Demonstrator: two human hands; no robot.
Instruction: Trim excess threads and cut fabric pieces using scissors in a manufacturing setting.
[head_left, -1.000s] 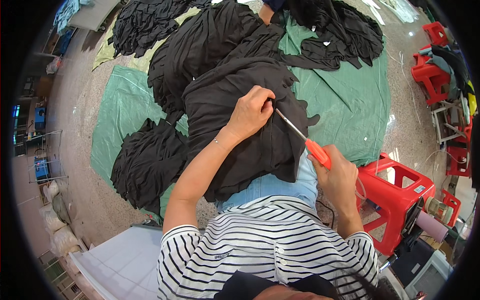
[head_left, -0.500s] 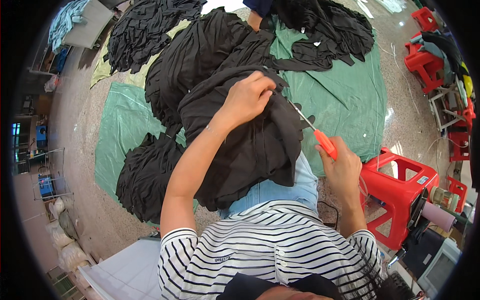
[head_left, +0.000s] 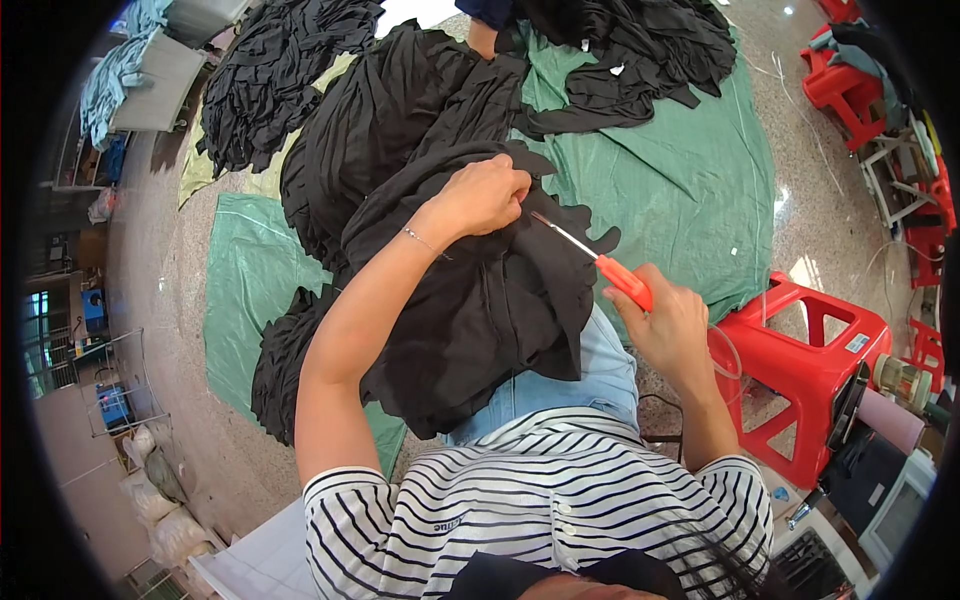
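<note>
I see a soft black knit garment piece with a scalloped edge [head_left: 480, 320] draped over my lap, centre of view. My left hand [head_left: 485, 195] is fisted, pinching its far fold. My right hand [head_left: 665, 325] is closed around orange-handled scissors with thin steel blades [head_left: 600, 262], tips touching the cloth just beside those fingers. A slip could nick them or snip the limp fabric. Farther off, matte black cloth heaps [head_left: 380, 110] lie on a green sheet [head_left: 680, 180]; a glossy red plastic stool [head_left: 800, 370] stands right.
</note>
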